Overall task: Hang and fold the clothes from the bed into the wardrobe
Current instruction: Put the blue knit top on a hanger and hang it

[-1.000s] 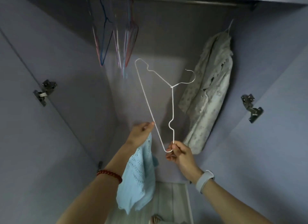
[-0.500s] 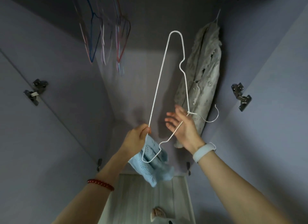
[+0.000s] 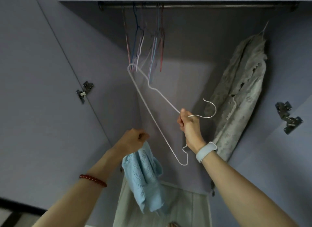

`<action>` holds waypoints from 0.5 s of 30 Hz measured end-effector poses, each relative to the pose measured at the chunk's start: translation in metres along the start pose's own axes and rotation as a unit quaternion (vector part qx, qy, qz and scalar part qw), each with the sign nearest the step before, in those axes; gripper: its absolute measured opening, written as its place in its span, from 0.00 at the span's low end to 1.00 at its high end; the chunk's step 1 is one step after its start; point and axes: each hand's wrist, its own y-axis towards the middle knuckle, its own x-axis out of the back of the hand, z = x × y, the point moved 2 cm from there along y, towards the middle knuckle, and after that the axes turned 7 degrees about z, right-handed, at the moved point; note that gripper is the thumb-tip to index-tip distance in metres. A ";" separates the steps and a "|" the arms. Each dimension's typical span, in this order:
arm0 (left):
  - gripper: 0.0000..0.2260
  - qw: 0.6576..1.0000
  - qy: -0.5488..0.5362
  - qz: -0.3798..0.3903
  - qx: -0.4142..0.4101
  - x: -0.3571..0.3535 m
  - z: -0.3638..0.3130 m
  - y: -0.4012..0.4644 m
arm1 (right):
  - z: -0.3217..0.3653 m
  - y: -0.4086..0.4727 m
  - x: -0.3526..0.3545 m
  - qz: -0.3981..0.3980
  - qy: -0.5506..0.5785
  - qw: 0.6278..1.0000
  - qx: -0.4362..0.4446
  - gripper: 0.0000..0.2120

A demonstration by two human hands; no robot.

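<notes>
Since half a second ago the right hand (image 3: pixel 189 125) has gone from open-palmed behind the wire to a closed grip at the neck of the white wire hanger (image 3: pixel 152 111), and the hanger has swung so one rounded corner points up-left, the other down by the right wrist. Left hand (image 3: pixel 133 140) has let go of the wire, now only bunches the cloth.

Wardrobe (image 3: pixel 50 74): flat matte lilac panels, open front, dark recess. Metal rail (image 3: pixel 211 6) runs across the top, thin round bar. Grey-white patterned garment (image 3: pixel 241 98) hangs at the right from its own hanger, long, crumpled, edges ragged-looking. Light blue knit top (image 3: pixel 145 179), eyelet-textured, soft, droops in a bunch from the left hand, in front of the wardrobe's lower part. Thin coloured wire hangers (image 3: pixel 150 45), red, blue, pink, cluster bare on the rail at left. Metal door hinges: one left (image 3: pixel 85 91), one right (image 3: pixel 287 116).

Right fingers clamped on the hanger neck, curved hook sticking out to the right. Left fingers curled tight on the blue top. Red bead bracelet (image 3: pixel 92 180) on left wrist, pale smooth band (image 3: pixel 206 150) on right.
</notes>
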 end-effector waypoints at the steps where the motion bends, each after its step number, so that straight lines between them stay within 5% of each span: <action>1: 0.08 1.000 0.021 0.004 0.012 0.003 0.005 -0.001 | -0.001 -0.002 -0.001 0.026 -0.047 0.999 0.005 0.20; 4: 0.08 0.998 0.043 0.004 0.038 0.019 0.021 -0.005 | -0.005 -0.006 -0.014 0.042 -0.083 0.996 -0.009 0.19; 7: 0.09 0.999 0.001 0.006 0.048 0.032 0.028 -0.016 | -0.015 0.000 -0.028 -0.015 0.111 0.991 -0.074 0.19; 10: 0.09 0.993 -0.089 -0.017 0.071 0.042 0.036 -0.029 | -0.016 0.009 -0.039 -0.038 0.331 0.934 -0.129 0.19; 15: 0.13 0.977 -0.183 -0.072 0.083 0.065 0.044 -0.050 | 0.000 0.018 -0.070 0.003 0.424 0.894 -0.147 0.19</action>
